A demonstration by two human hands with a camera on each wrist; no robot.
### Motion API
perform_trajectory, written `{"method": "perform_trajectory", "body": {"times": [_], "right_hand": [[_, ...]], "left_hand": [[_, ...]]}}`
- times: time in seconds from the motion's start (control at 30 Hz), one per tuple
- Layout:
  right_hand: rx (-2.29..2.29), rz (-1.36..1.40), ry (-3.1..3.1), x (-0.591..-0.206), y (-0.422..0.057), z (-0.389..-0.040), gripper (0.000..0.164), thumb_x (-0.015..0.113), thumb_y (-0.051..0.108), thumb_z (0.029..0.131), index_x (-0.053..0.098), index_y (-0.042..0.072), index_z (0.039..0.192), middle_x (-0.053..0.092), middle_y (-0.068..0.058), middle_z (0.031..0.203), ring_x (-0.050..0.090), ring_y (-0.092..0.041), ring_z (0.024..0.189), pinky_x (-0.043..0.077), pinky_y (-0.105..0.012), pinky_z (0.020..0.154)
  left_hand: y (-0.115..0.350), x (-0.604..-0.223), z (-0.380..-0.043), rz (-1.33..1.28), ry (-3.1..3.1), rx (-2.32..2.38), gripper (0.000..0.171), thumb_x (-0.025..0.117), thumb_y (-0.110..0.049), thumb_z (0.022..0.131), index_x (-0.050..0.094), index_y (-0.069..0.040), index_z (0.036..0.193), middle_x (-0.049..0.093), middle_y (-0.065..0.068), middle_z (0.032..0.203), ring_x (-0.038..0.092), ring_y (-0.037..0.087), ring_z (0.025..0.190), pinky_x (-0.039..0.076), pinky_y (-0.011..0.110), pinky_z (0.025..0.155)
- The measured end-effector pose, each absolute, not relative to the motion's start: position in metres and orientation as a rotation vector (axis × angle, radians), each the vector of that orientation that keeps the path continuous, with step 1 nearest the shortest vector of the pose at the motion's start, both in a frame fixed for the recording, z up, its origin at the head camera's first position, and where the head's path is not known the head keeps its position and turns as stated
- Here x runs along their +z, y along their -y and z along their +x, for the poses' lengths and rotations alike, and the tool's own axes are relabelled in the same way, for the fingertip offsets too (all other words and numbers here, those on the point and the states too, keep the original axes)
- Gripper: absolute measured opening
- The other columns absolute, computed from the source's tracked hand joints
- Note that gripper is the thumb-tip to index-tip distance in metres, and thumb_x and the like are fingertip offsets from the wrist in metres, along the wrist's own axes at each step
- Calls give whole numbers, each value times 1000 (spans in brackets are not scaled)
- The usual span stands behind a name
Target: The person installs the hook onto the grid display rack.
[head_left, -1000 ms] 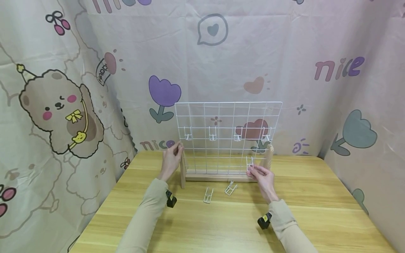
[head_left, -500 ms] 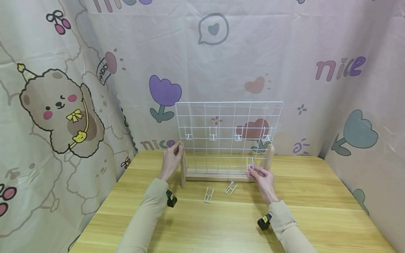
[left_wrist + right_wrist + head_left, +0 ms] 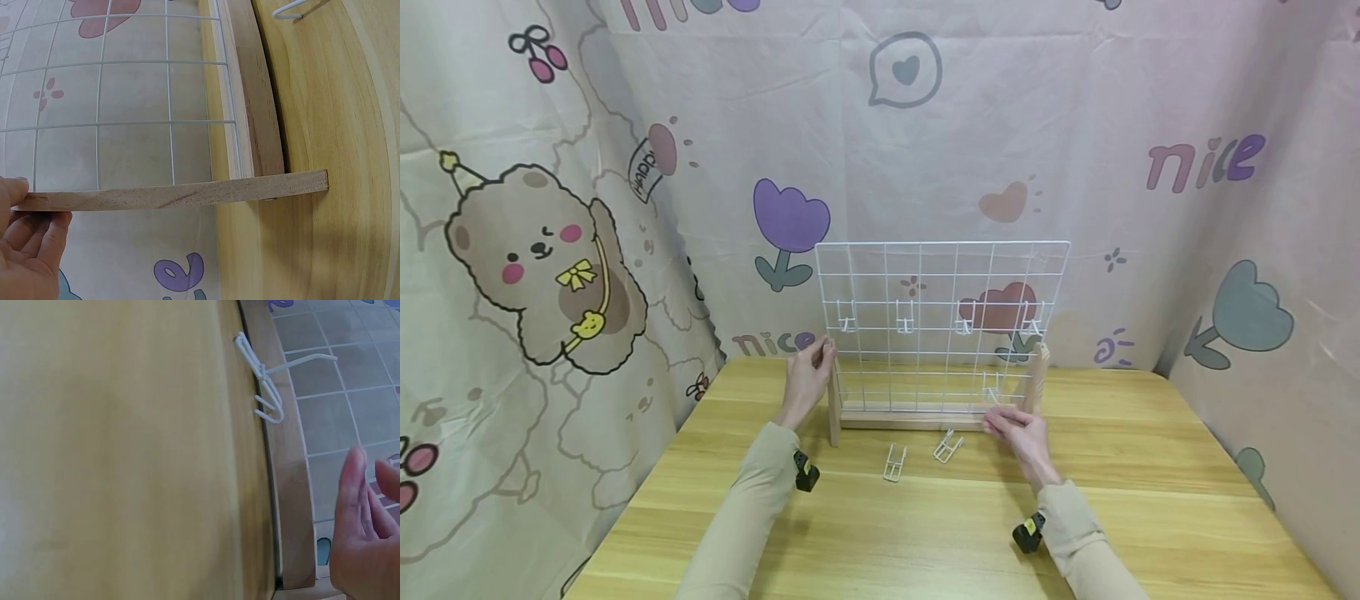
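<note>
A white wire grid panel point(image 3: 940, 274) stands upright in a wooden stand point(image 3: 925, 422). My left hand point(image 3: 807, 379) pinches the top of the stand's left post point(image 3: 162, 195), thumb on one face and fingers on the other. One white wire hook point(image 3: 992, 388) hangs low on the grid at the right. Just below and in front of it is my right hand point(image 3: 1022, 433), its thumb apart from the nearly straight fingers in the right wrist view, holding nothing. Along a higher wire hang several similar hooks point(image 3: 905, 321).
Two loose white hooks lie on the wooden table point(image 3: 880, 542) in front of the stand: one left of centre point(image 3: 894, 465), the other hook point(image 3: 948, 447) near the base bar. A patterned curtain point(image 3: 1075, 100) hangs behind the table and along its sides.
My right hand has let go of the lower hook and moved slightly down, leaving the hook hanging on the grid. The left hand has stayed on the post.
</note>
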State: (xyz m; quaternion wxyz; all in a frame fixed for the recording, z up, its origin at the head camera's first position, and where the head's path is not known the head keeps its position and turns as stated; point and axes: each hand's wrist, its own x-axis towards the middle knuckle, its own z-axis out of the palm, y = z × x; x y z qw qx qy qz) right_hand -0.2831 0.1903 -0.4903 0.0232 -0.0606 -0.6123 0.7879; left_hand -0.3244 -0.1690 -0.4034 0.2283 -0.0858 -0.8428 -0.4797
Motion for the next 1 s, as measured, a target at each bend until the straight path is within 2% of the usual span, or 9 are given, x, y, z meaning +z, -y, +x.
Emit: {"method": "perform_trajectory", "body": {"times": [0.2,0.5,0.73,1.0], "right_hand": [[2402,-11,2146,-497,-185,-280,43,68,-1,92,53,-23,125,78,-6,88,73,-10,73,66,-25,77],[2273,295,2423,-501,-167,-282,42,68,3,93,55,-20,126,76,-12,98,64,-8,67,59,-18,62],[2186,396,2514,-500,-158,-284,45,69,3,91,53,-20,127,66,-3,82,54,-5,58,52,-16,53],[2065,466,2625,-501,-159,-283,37,73,8,89,63,-17,116,66,-5,85,50,-3,54,49,-15,50]], "left_hand": [[170,-404,-324,-232,2327,-1323,43,58,-15,103,53,7,139,62,28,134,64,40,122,57,42,101],[170,-404,-325,-245,2334,-1300,42,57,-16,103,53,6,139,62,28,134,65,40,122,57,43,101],[170,-404,-326,-240,2332,-1303,42,58,-15,103,53,6,139,62,28,133,65,40,121,57,43,100],[170,-405,-327,-234,2323,-1300,41,59,-14,102,54,6,138,63,28,131,66,40,119,58,43,99]]}}
